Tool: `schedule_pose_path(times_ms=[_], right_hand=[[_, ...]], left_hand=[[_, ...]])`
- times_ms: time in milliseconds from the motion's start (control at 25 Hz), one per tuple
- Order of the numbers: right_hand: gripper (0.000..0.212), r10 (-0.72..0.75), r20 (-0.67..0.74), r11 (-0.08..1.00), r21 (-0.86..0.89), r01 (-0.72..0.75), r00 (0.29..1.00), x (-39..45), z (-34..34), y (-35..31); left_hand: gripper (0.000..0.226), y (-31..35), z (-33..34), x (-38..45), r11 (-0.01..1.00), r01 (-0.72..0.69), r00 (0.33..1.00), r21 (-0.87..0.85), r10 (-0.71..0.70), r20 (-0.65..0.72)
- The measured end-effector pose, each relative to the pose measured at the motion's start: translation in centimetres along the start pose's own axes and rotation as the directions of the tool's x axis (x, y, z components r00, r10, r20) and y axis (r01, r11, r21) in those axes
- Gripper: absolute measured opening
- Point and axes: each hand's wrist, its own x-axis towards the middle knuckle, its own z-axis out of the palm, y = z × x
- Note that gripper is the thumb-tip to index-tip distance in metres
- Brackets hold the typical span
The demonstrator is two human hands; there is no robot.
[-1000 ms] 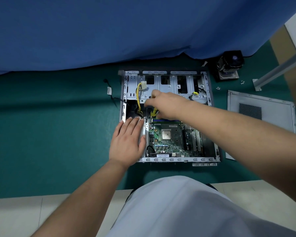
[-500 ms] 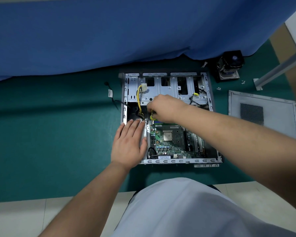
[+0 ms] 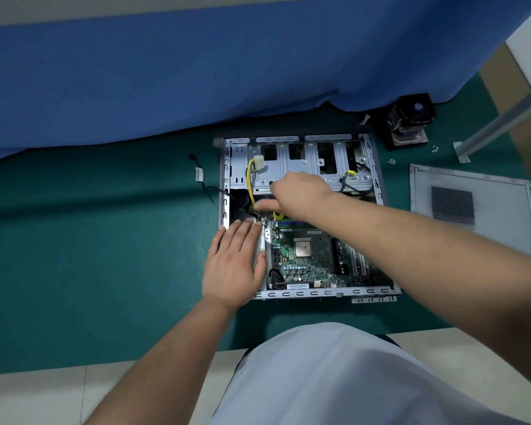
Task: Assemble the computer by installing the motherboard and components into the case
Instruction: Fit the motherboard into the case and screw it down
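Inside open grey metal case (image 3: 377, 191): right hand (image 3: 298, 194) grasps yellow-wire connector (image 3: 277, 215), seating pending; flat left hand (image 3: 232, 265) steadies green motherboard (image 3: 307, 262)

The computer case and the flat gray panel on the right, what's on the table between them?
Nothing: between the computer case and the gray panel, the head view shows only bare green table.

No legible text: barcode sticker (image 3: 297, 286) on the motherboard (image 3: 307, 262) and cable tag (image 3: 199, 174) too blurred.
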Motion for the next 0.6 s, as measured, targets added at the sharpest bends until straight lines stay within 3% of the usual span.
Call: schedule_pose_path(times_ms=[120,200,240,280,360,520,600], right_hand=[[0.033,-0.168,0.111,0.986,0.003,0.169,0.979,-0.3,-0.6,1.0],[0.022,-0.145,0.077,0.987,-0.052,0.150,0.986,-0.3,-0.1,0.8],[0.027,-0.076,0.024,0.997,-0.032,0.077,0.997,-0.2,0.1,0.4],[0.044,0.002,0.006,1.000,-0.010,-0.002,1.000,-0.1,0.1,0.2],[0.059,0.028,0.009,1.000,0.002,-0.028,1.000,0.3,0.2,0.3],[0.035,-0.167,0.078,0.986,0.006,0.167,0.983,-0.2,0.1,1.2],[0.022,-0.084,0.022,0.996,0.006,0.083,0.996,-0.2,0.6,0.6]], left_hand=[[0.055,-0.1,0.1,0.0,1.000,0.001,1.000,-0.003,-0.001,0.000],[0.055,-0.1,0.2,0.0,1.000,-0.001,1.000,-0.005,0.001,-0.005],[0.055,-0.1,0.2,0.0,1.000,-0.002,1.000,-0.006,0.002,-0.009],[0.055,-0.1,0.2,-0.1,1.000,-0.004,1.000,-0.007,0.004,-0.011],[0.055,-0.2,0.2,0.0,1.000,-0.005,1.000,-0.008,0.005,-0.017],[0.055,-0.2,0.2,0.0,1.000,-0.002,1.000,-0.006,0.002,-0.016],[0.055,-0.2,0.2,0.0,1.000,-0.002,1.000,-0.005,0.002,-0.018]])
